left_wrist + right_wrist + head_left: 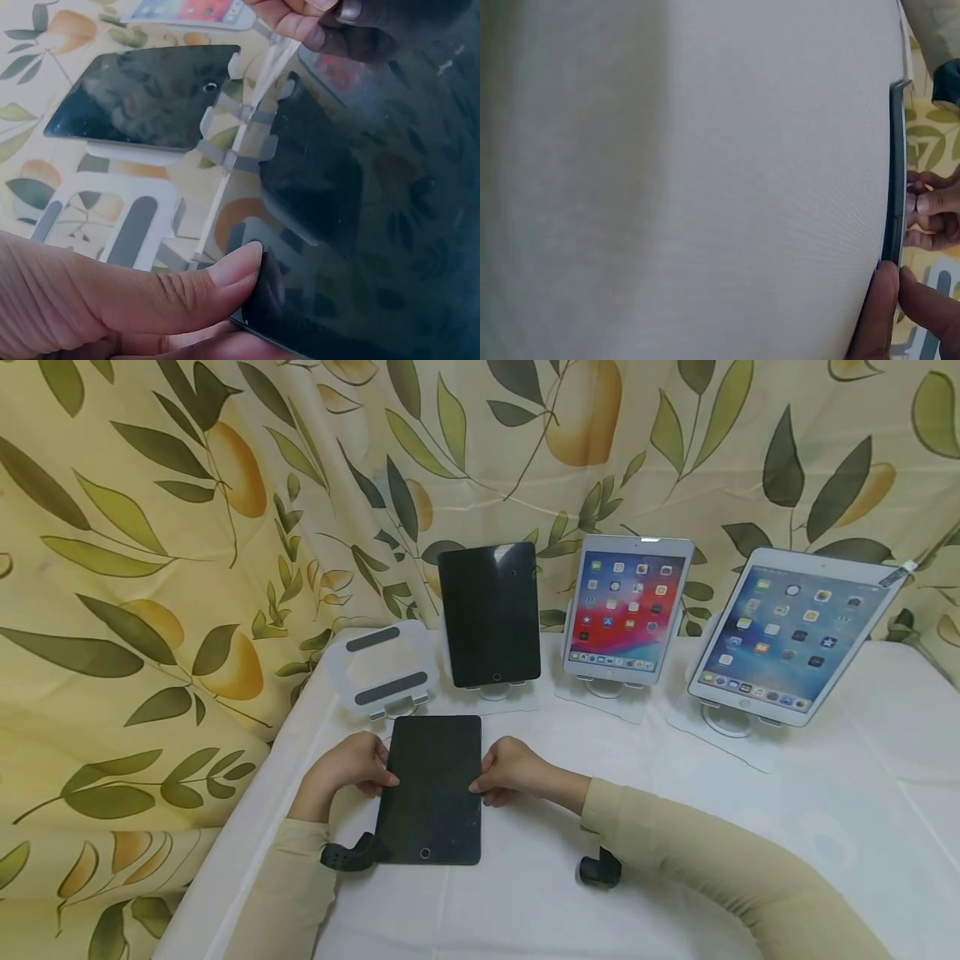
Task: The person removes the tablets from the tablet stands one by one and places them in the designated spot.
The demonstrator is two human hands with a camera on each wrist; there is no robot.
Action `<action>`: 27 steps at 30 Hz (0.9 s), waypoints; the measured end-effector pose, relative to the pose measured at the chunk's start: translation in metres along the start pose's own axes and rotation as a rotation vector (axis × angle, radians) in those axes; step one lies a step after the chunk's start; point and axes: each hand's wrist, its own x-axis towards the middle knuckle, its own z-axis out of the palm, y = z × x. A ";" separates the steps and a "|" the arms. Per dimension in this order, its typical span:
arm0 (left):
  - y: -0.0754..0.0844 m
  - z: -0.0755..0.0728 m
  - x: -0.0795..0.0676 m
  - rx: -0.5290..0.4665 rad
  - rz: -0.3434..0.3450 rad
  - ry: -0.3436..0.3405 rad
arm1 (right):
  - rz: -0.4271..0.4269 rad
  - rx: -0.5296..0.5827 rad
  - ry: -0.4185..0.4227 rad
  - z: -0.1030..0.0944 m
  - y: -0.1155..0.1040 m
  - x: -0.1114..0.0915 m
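Observation:
A black tablet [431, 793] with a dark screen and a round home button is held face up between both hands. My left hand [354, 764] pinches its left edge, thumb on the screen side and fingers underneath. At the right edge my right hand [517, 770] grips it the same way. The right wrist view shows the tablet's thin edge [897, 172] between thumb and finger. Whether its near end touches the cloth, I cannot tell. Just beyond its top left stands a bare white tablet stand [390, 687] with grey pads.
To the right of the bare stand, three more stands carry tablets: a black one with a dark screen [491, 618], a white one with a red-blue screen [626, 610], and a white one with a blue screen [795, 631]. White cloth [540, 893] covers the table; a leaf-patterned curtain [300, 485] hangs behind.

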 end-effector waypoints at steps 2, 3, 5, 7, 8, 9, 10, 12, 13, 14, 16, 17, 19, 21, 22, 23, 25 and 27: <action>-0.001 0.000 0.001 -0.007 -0.008 0.003 | 0.004 0.022 -0.006 0.000 0.000 0.000; -0.001 0.000 0.001 -0.012 -0.012 0.006 | 0.005 0.032 -0.008 0.001 0.000 0.000; -0.002 0.000 0.001 -0.026 -0.019 0.002 | 0.003 0.039 -0.009 0.001 0.000 0.000; -0.002 0.000 0.001 -0.043 -0.026 -0.004 | -0.008 0.006 0.000 0.001 0.000 -0.001; -0.003 0.000 0.001 -0.054 -0.032 -0.007 | -0.013 -0.014 0.005 0.001 0.000 -0.001; -0.003 -0.001 0.001 -0.062 -0.037 -0.009 | -0.020 -0.034 0.009 0.001 0.000 -0.001; -0.003 -0.001 0.001 -0.068 -0.041 -0.009 | -0.029 -0.057 0.013 0.000 0.000 -0.001; -0.002 -0.002 0.001 -0.079 -0.054 0.004 | -0.044 -0.099 0.029 -0.001 0.000 -0.001; -0.002 -0.003 0.001 -0.078 -0.057 0.012 | -0.046 -0.104 0.031 -0.002 0.000 -0.001; -0.002 -0.004 0.000 -0.077 -0.059 0.024 | -0.047 -0.110 0.035 -0.003 0.000 0.000; -0.001 -0.005 0.000 -0.076 -0.044 0.048 | -0.057 -0.132 0.052 -0.006 -0.001 0.001; 0.000 -0.006 0.000 -0.084 -0.036 0.061 | -0.060 -0.140 0.064 -0.008 -0.001 0.001; 0.002 -0.007 -0.001 -0.100 -0.014 0.084 | -0.060 -0.142 0.082 -0.012 -0.002 0.002; 0.005 -0.009 -0.001 -0.117 0.006 0.111 | -0.070 -0.151 0.107 -0.015 -0.003 0.003; 0.006 -0.009 -0.001 -0.126 0.006 0.131 | -0.073 -0.151 0.123 -0.017 -0.004 0.003; 0.007 -0.009 -0.001 -0.125 0.008 0.146 | -0.070 -0.143 0.134 -0.019 -0.005 0.004; 0.009 -0.008 -0.002 -0.118 0.013 0.181 | -0.069 -0.142 0.155 -0.023 -0.006 0.004; 0.011 -0.007 -0.002 -0.107 0.024 0.216 | -0.066 -0.148 0.173 -0.026 -0.007 0.005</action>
